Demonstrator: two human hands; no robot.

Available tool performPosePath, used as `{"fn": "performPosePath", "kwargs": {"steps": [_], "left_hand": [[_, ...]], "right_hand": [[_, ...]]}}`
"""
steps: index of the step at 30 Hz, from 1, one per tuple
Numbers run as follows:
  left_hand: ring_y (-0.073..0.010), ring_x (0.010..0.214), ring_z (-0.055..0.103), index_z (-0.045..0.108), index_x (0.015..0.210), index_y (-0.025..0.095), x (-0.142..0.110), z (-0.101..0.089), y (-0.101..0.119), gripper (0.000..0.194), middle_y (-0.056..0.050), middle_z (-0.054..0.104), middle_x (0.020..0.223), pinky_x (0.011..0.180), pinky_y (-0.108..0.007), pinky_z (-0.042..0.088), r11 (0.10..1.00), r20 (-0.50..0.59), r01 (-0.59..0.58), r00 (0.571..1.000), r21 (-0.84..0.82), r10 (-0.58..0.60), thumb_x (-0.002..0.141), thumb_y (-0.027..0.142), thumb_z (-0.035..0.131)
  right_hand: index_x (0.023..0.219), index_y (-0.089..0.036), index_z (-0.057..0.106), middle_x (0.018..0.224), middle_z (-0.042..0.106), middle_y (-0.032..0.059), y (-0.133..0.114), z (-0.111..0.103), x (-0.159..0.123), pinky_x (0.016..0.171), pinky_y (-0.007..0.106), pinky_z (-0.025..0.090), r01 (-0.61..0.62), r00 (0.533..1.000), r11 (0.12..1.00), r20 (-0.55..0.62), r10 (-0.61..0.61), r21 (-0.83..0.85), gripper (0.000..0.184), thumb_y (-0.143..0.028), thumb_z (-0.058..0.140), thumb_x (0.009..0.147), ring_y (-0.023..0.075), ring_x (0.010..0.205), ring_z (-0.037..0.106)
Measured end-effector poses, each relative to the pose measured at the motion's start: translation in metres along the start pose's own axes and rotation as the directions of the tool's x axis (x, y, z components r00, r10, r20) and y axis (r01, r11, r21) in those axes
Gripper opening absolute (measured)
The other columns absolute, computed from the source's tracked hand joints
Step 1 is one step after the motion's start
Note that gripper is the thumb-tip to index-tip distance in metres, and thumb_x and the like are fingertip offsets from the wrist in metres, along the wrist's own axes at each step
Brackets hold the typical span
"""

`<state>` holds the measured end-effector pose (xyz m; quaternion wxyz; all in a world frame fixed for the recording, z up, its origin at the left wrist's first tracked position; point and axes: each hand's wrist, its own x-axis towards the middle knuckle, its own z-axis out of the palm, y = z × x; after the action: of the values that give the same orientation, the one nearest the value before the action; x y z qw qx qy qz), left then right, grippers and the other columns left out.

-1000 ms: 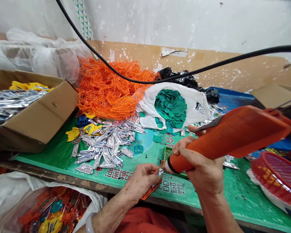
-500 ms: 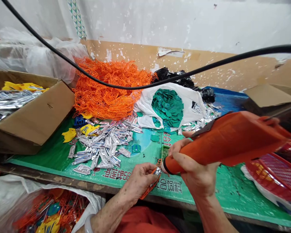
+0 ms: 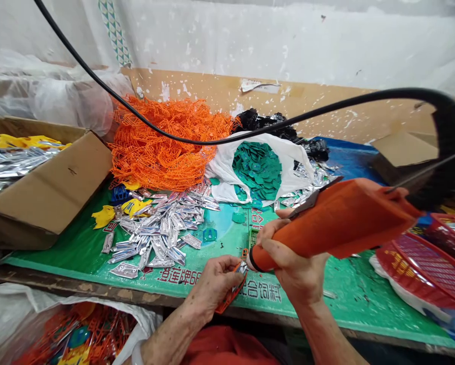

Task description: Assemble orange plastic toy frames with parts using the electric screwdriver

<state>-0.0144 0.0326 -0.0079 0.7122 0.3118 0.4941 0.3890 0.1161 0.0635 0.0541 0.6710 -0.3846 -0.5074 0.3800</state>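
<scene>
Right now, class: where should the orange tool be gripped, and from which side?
Grip the orange tool at its narrow, rounded end, from the near side, fingers wrapped around as the right hand has them; the far end flares too wide for one hand.

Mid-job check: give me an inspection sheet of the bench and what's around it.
surface: green printed bench covering, Chinese lettering
job's things: orange plastic piece with silver foil; orange handheld tool
clutter: silver foil pieces; orange plastic lattice heap; green pieces in a white bag
hands: left hand holds the orange piece; right hand grips the tool
cables: black cable crossing overhead
surroundings: cardboard box; red basket; chipped wall
</scene>
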Motion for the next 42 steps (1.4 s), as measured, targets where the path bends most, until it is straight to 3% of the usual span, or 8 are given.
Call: {"fn": "performPosePath", "kwargs": {"steps": [8, 12, 17, 21, 24, 28, 36, 42], "left_hand": [[-0.0089, 0.056, 0.049, 0.073, 0.078, 0.013, 0.001, -0.008, 0.003, 0.025, 0.0, 0.064, 0.065, 0.054, -0.022, 0.032, 0.999, 0.037, 0.012, 0.999, -0.042, -0.01, 0.056, 0.025, 0.075], [-0.0108, 0.062, 0.053, 0.075, 0.084, 0.013, -0.002, -0.01, 0.007, 0.031, -0.002, 0.067, 0.071, 0.058, -0.022, 0.036, 1.0, 0.04, 0.005, 0.999, -0.026, -0.004, 0.058, 0.03, 0.078], [-0.0113, 0.064, 0.055, 0.074, 0.088, 0.013, 0.001, -0.013, 0.002, 0.035, -0.002, 0.069, 0.075, 0.059, -0.022, 0.037, 0.998, 0.037, 0.019, 0.999, -0.059, -0.016, 0.06, 0.033, 0.081], [-0.0096, 0.063, 0.056, 0.07, 0.089, 0.014, 0.005, -0.017, -0.001, 0.037, 0.0, 0.067, 0.075, 0.058, -0.021, 0.038, 0.997, -0.011, 0.007, 1.0, -0.077, -0.008, 0.059, 0.031, 0.084], [-0.0081, 0.057, 0.053, 0.065, 0.099, 0.015, 0.004, -0.022, 0.003, 0.048, 0.004, 0.063, 0.069, 0.055, -0.021, 0.037, 0.998, -0.053, -0.022, 0.998, -0.054, 0.02, 0.058, 0.03, 0.085], [-0.0074, 0.054, 0.05, 0.061, 0.111, 0.015, 0.001, -0.025, 0.012, 0.059, 0.008, 0.059, 0.063, 0.053, -0.021, 0.036, 0.997, -0.061, -0.074, 0.995, 0.005, 0.075, 0.058, 0.029, 0.084], [-0.0107, 0.061, 0.057, 0.068, 0.108, 0.015, 0.0, -0.021, 0.014, 0.055, 0.005, 0.064, 0.066, 0.061, -0.024, 0.041, 0.994, -0.095, -0.042, 0.994, 0.103, 0.051, 0.056, 0.027, 0.082], [-0.0174, 0.079, 0.063, 0.076, 0.089, 0.017, -0.004, -0.017, 0.018, 0.035, -0.002, 0.075, 0.086, 0.076, -0.029, 0.046, 0.989, -0.039, -0.023, 0.999, 0.145, 0.029, 0.057, 0.028, 0.08]], "right_hand": [[0.102, -0.024, 0.056, 0.064, 0.062, -0.0062, -0.006, 0.003, 0.001, 0.063, 0.037, 0.049, -0.063, 0.995, 0.983, -0.07, 0.077, 0.175, 0.043, -0.015, 0.071, 0.062, 0.0149, 0.057, 0.057], [0.105, -0.023, 0.058, 0.059, 0.062, -0.0069, -0.015, 0.001, 0.01, 0.063, 0.035, 0.049, -0.01, 0.993, 0.971, -0.111, 0.037, 0.239, 0.046, -0.014, 0.069, 0.061, 0.0138, 0.054, 0.055], [0.095, -0.022, 0.061, 0.058, 0.062, -0.0058, -0.015, -0.008, 0.023, 0.06, 0.034, 0.048, 0.034, 0.979, 0.985, -0.204, 0.001, 0.168, 0.04, -0.014, 0.072, 0.058, 0.0148, 0.055, 0.056], [0.079, -0.019, 0.062, 0.061, 0.06, -0.0044, 0.004, -0.022, 0.03, 0.056, 0.034, 0.047, 0.046, 0.957, 0.998, -0.289, -0.029, 0.05, 0.029, -0.016, 0.077, 0.055, 0.0146, 0.054, 0.055], [0.065, -0.018, 0.061, 0.063, 0.061, -0.0027, 0.023, -0.033, 0.033, 0.057, 0.033, 0.047, 0.057, 0.958, 0.998, -0.281, -0.058, -0.012, 0.018, -0.018, 0.077, 0.058, 0.0136, 0.054, 0.055], [0.062, -0.017, 0.063, 0.061, 0.062, -0.0025, 0.035, -0.039, 0.033, 0.057, 0.033, 0.047, 0.043, 0.964, 0.997, -0.261, -0.057, -0.061, 0.017, -0.021, 0.079, 0.058, 0.0136, 0.053, 0.055], [0.063, -0.017, 0.064, 0.059, 0.063, -0.0029, 0.036, -0.038, 0.03, 0.055, 0.031, 0.045, 0.003, 0.966, 0.998, -0.256, -0.017, -0.055, 0.016, -0.019, 0.079, 0.059, 0.0135, 0.051, 0.056], [0.065, -0.016, 0.065, 0.06, 0.064, -0.0023, 0.039, -0.038, 0.029, 0.057, 0.031, 0.045, -0.004, 0.965, 0.999, -0.264, -0.009, -0.047, 0.017, -0.02, 0.08, 0.058, 0.0137, 0.053, 0.056]]}}
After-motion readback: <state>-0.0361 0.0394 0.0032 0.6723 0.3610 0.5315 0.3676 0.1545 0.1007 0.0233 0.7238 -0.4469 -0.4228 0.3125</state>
